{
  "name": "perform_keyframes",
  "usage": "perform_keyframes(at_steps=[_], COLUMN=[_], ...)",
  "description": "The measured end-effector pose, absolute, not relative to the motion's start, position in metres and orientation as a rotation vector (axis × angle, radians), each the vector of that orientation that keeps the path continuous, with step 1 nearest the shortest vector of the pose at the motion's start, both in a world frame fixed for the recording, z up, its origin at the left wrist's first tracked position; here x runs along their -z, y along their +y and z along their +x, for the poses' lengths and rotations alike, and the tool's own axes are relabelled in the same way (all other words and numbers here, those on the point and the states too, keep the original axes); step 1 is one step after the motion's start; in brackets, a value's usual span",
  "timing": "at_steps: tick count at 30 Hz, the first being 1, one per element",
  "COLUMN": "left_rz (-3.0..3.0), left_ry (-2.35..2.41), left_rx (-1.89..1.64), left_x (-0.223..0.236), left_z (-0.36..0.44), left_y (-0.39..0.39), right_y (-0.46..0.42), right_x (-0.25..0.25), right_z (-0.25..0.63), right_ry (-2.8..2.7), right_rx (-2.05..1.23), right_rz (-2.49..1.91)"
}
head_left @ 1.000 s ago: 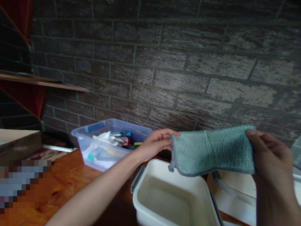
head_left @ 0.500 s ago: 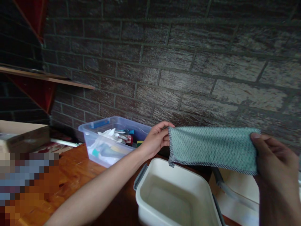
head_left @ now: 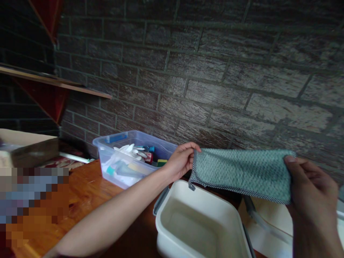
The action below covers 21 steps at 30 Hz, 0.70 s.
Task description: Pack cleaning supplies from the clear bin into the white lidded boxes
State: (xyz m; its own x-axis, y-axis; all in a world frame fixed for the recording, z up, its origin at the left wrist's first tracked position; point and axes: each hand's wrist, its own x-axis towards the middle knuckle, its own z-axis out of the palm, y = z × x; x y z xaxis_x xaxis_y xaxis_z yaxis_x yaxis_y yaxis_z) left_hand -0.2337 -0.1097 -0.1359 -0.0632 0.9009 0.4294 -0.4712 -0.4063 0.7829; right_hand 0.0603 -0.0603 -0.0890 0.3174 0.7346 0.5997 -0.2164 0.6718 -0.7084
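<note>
The left hand [head_left: 179, 163] and right hand [head_left: 313, 184] pinch the green cloth [head_left: 242, 173] at nine and three o'clock; it is lifted and spread, not yet set down, the white tub [head_left: 206, 199] at seven.

The white tub [head_left: 204, 200] at lower centre lies open from above; the green cloth [head_left: 242, 173] bars the way right of centre, the translucent bin [head_left: 105, 156] left of centre, the brick wall [head_left: 193, 53] behind.
</note>
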Motion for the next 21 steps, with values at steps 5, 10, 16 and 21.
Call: perform_keyframes(at_steps=[5, 10, 16, 21], left_rz=[1.209, 1.275, 1.254, 1.292], left_ry=[0.582, 0.576, 0.582, 0.530], left_rx=[-1.637, -1.606, -1.649, -1.624], left_x=[0.1345, 0.1318, 0.1313, 0.1302], left_z=[-0.2353, -0.2370, -0.2386, -0.2365], left_y=[-0.1104, -0.1128, -0.1126, -0.1152], right_y=[-0.0576, -0.0569, -0.0606, -0.0583], right_x=[0.0898, 0.0900, 0.0880, 0.0888], right_z=[0.0624, 0.0635, 0.0635, 0.0651], right_ry=[-1.081, -1.079, -1.053, -1.072], right_rx=[-0.680, -0.644, -0.660, -0.653], right_rz=[-0.574, -0.564, -0.549, -0.544])
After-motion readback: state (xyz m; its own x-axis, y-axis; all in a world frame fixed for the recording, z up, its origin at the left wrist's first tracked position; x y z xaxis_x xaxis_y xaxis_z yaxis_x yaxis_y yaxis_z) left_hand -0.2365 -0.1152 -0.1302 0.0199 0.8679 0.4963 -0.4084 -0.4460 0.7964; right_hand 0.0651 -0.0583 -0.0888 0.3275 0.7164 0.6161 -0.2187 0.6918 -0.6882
